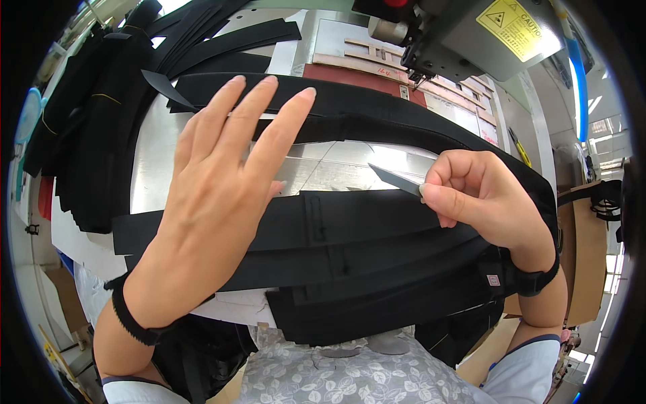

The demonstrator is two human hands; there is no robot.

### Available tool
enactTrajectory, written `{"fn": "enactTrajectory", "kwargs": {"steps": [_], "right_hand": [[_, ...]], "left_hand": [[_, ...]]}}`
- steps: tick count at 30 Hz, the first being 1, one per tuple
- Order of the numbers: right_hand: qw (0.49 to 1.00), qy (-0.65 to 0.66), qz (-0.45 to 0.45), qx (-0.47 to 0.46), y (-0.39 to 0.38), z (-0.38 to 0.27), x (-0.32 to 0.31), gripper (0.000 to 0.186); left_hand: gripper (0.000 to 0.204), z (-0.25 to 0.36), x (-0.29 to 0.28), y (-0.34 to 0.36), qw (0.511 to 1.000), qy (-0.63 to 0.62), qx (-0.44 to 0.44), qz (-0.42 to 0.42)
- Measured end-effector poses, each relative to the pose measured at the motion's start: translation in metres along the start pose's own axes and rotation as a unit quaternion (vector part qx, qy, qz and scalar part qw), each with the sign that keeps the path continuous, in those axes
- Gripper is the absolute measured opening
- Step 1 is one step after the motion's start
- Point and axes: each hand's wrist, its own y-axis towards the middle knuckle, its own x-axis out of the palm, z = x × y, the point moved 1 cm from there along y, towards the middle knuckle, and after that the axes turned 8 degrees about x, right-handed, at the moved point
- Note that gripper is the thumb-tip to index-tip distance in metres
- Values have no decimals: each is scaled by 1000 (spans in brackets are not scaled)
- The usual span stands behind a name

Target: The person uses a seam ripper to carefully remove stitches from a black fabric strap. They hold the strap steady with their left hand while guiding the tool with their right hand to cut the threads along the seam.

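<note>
A: Where is the thin, dark grey strip with a pointed end [393,179] seen?

B: It is pinched at one end between the thumb and fingers of the bare right hand [474,195]. Its point is angled leftward above the shiny metal tabletop [330,168], between the flat, overlapping black fabric bands [390,215] on the near side and the long, curved black fabric band [370,104] beyond.

A: And the bare left hand [215,161]?

B: Nothing is gripped there; the fingers are spread apart, back of the hand upward, over the black fabric. Whether the cloth is touched cannot be told.

A: How might the strip be handled well?

B: By judgement, a light but firm pinch is called for, so that the slim piece is neither creased nor twisted. The point should be kept in plain sight and clear of the cloth edges. If the bands need steadying, flat fingers are better used than a bunched fist, and the grey machine head [464,44] at upper right should be given room.
</note>
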Motion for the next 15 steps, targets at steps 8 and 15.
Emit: {"fn": "enactTrajectory", "kwargs": {"steps": [8,15], "right_hand": [[998,38,27,-51,-23,-16,-10,19],[997,-26,-68,-17,-1,8,9,23]], "left_hand": [[35,8,-7,-12,991,-52,115,50],[38,23,-5,-53,989,-66,113,-67]]}}
